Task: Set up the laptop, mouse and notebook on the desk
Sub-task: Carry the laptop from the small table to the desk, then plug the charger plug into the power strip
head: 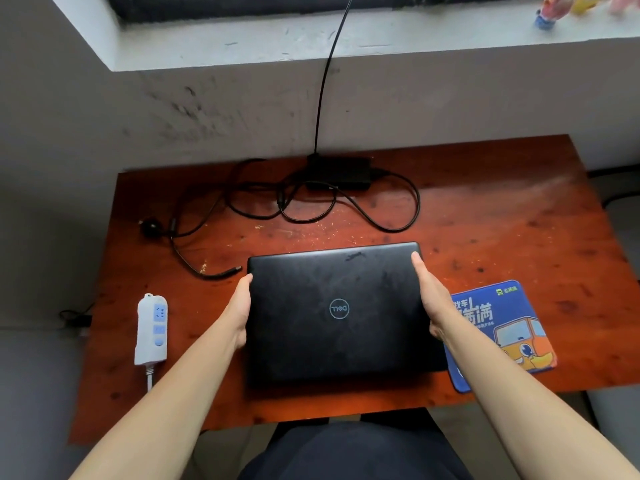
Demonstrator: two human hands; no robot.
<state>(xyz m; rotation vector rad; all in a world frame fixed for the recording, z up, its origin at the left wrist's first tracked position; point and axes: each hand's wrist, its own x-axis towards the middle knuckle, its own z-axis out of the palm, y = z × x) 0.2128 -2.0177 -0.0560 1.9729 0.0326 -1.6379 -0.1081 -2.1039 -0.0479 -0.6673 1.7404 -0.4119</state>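
A closed black laptop (337, 313) with a round logo on its lid lies on the reddish-brown wooden desk (502, 230), near the front edge. My left hand (240, 308) presses flat against the laptop's left side. My right hand (429, 296) presses against its right side, fingers reaching toward the far right corner. Both hands hold the laptop between them. A blue mouse pad (505, 334) with an orange cartoon van lies at the right, its left edge under the laptop. No mouse or notebook is in view.
A black power brick (341, 173) with looped cables (304, 206) lies at the back of the desk, its plug end (225, 271) left of the laptop. A white power strip (152, 329) lies at the left. A wall and window ledge (311, 39) stand behind.
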